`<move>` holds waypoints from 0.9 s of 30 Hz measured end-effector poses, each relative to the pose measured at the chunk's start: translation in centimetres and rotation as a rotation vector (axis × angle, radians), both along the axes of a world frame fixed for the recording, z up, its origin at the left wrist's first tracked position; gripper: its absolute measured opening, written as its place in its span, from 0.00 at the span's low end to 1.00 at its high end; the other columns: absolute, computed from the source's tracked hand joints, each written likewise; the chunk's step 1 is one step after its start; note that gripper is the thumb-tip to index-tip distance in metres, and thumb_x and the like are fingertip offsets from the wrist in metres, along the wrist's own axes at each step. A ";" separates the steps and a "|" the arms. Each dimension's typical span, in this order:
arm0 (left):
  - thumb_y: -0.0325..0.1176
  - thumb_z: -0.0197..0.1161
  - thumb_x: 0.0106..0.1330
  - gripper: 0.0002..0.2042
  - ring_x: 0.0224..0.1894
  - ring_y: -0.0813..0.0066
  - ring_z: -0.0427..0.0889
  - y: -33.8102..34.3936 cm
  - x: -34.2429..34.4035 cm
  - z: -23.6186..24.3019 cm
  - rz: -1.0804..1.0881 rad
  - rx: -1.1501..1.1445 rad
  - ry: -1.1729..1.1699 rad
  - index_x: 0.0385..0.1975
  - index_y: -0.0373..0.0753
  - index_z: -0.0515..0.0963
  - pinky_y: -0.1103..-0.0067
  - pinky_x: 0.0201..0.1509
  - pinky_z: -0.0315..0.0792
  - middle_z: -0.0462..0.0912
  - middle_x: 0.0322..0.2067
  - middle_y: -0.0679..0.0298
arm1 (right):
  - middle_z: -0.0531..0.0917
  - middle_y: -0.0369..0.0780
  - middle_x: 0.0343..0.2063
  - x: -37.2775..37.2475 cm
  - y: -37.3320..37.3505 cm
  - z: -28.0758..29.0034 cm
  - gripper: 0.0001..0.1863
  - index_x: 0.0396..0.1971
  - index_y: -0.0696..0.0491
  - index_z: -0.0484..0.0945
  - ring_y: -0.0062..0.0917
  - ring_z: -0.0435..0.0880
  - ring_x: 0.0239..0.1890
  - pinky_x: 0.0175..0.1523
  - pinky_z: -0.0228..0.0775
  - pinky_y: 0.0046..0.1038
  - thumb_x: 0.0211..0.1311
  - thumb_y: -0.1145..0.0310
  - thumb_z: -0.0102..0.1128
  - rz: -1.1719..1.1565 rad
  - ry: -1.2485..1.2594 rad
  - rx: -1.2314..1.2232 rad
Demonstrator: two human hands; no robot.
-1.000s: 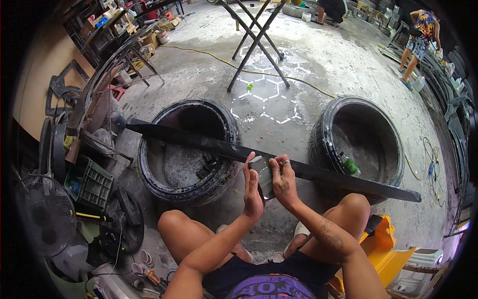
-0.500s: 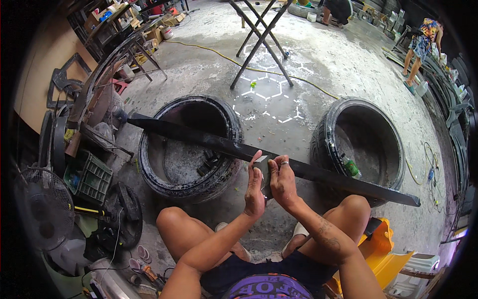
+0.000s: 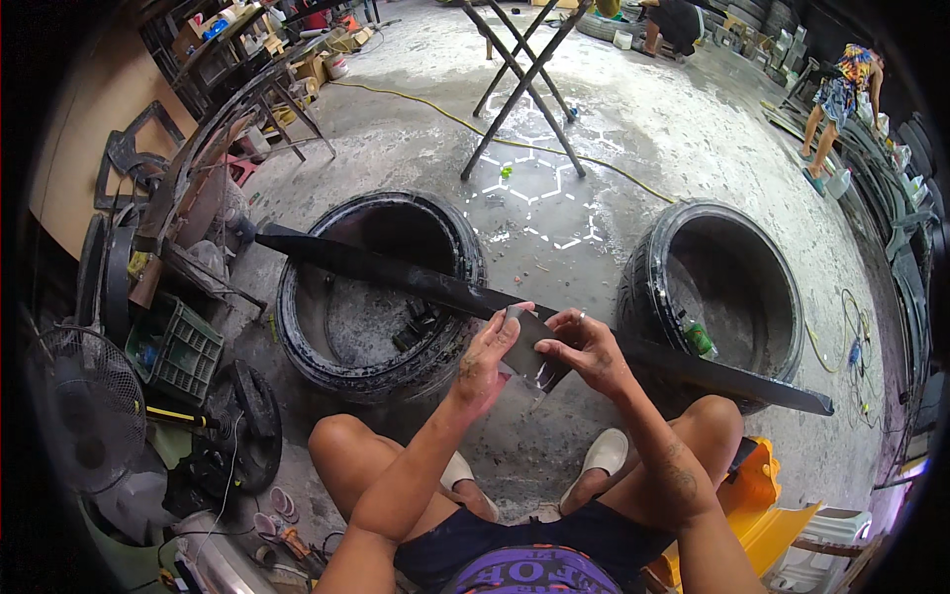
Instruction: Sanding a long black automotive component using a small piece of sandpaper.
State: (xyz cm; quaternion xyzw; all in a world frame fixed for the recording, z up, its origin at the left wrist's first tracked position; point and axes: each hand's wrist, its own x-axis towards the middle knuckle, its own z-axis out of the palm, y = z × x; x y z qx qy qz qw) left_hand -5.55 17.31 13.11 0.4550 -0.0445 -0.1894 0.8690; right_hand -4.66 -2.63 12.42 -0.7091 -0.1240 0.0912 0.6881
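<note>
Between my hands, above the middle of a long black strip [image 3: 396,277], is a small dark grey sheet [image 3: 537,348] that looks like sandpaper. Its lower edge has a pale, wet-looking streak. My left hand [image 3: 482,364] grips the sheet's left side, thumb across the upper corner. At the right edge, my right hand [image 3: 596,356] has its thumb against the sheet and its fingers curled behind. The strip lies slantwise over two tyres, a left tyre [image 3: 465,342] and a right tyre [image 3: 643,272]. Part of the strip is hidden behind the sheet and hands.
A green bottle [image 3: 699,339] lies inside the right tyre. A crossed-leg stand [image 3: 522,84] and a yellow hose [image 3: 426,103] are ahead. To the left are a fan [image 3: 89,416] and a green crate [image 3: 183,351]; a yellow panel [image 3: 762,505] is at right. Two people are farther off.
The grey sheet was narrow and edge-on between my hands; now it shows its broad face. My right hand has shifted right with its fingers more spread. My feet have moved slightly.
</note>
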 end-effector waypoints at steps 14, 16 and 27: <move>0.53 0.43 0.80 0.27 0.53 0.75 0.81 0.4 -0.1 -0.6 -0.113 -0.010 0.138 0.62 0.35 0.70 0.75 0.58 0.76 0.80 0.52 0.62 | 0.87 0.37 0.42 -0.5 0.1 1.3 0.21 0.55 0.58 0.80 0.13 0.81 0.40 0.49 0.75 0.19 0.62 0.75 0.70 0.046 -0.049 0.094; 0.54 0.43 0.80 0.27 0.52 0.75 0.81 0.5 -0.1 -0.6 -0.110 -0.049 0.166 0.61 0.35 0.71 0.75 0.57 0.76 0.81 0.51 0.62 | 0.87 0.35 0.40 -0.6 0.1 1.1 0.21 0.56 0.57 0.81 0.11 0.80 0.39 0.48 0.75 0.18 0.62 0.74 0.71 0.031 -0.043 0.045; 0.53 0.47 0.79 0.25 0.47 0.73 0.84 0.4 0.2 -0.6 -0.100 -0.032 0.198 0.56 0.34 0.74 0.76 0.52 0.80 0.82 0.47 0.61 | 0.88 0.34 0.38 -0.8 -0.1 1.5 0.21 0.56 0.58 0.81 0.11 0.80 0.40 0.47 0.75 0.17 0.63 0.72 0.70 0.045 0.032 0.021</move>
